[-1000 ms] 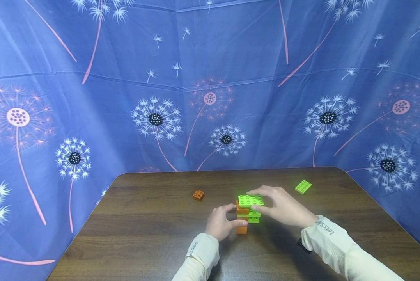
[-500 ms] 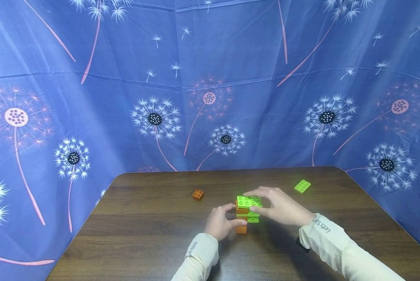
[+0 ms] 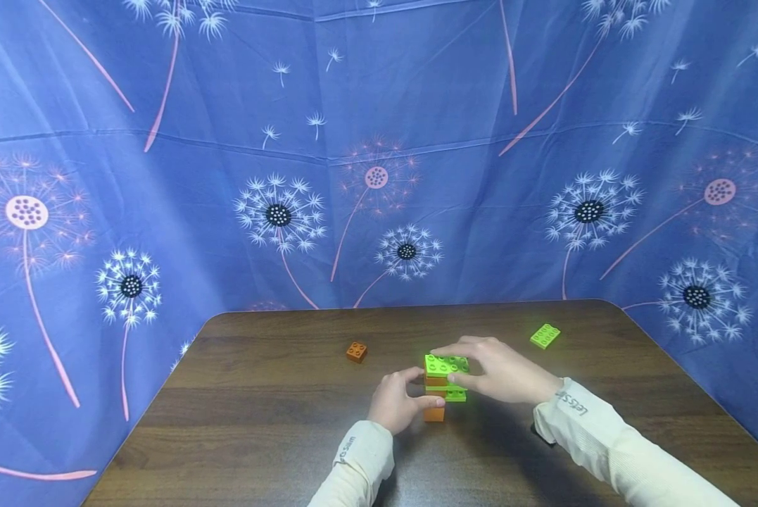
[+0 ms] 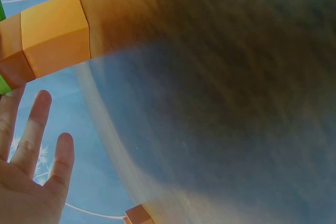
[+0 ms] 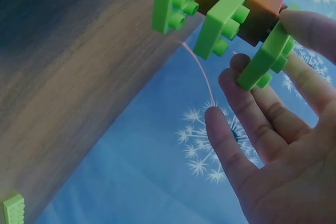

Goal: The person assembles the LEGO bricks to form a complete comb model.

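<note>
Slightly right of the table's middle stands a stack of orange bricks (image 3: 434, 414) alternating with green plates that jut out to the right. My left hand (image 3: 394, 403) grips the stack's side, thumb in front and index finger behind; in the left wrist view its other fingers (image 4: 37, 124) extend away from the bricks (image 4: 55, 35). The uppermost green studded plate (image 3: 442, 365) is pinched by my right hand (image 3: 499, 370), right at the top orange brick. From the right wrist view, a dark gap shows between that plate (image 5: 265, 59) and the orange brick (image 5: 262, 11) beneath.
A loose orange brick (image 3: 356, 352) lies behind and left of the stack. Another green plate (image 3: 545, 336) lies towards the back right of the wooden table (image 3: 258, 408). A blue dandelion-print cloth (image 3: 467, 141) hangs behind the table.
My right hand has shifted left with the green plate, bringing its left end over the left edge of the orange bricks. My left hand keeps its grip on the stack.
</note>
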Demonstrator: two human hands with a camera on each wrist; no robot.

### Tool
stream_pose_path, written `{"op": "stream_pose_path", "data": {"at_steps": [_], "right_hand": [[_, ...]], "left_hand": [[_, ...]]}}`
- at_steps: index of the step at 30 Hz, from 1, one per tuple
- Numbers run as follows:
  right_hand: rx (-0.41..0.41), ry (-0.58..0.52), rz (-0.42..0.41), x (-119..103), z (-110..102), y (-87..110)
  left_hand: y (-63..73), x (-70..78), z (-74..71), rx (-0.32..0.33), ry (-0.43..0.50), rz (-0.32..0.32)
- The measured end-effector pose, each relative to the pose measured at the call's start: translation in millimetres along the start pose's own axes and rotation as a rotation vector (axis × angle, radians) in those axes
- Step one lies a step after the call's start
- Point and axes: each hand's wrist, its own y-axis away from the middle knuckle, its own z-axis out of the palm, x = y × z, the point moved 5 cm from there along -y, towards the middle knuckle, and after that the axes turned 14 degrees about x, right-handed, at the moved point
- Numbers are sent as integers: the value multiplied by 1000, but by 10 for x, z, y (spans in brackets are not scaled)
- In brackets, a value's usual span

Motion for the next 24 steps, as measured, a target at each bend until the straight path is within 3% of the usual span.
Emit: {"op": "stream_pose_path", "data": {"at_steps": [24], "right_hand": [[-59,-3,0,-4,10,-80]], "left_hand": [[10,2,-3,-7,9,6]]}}
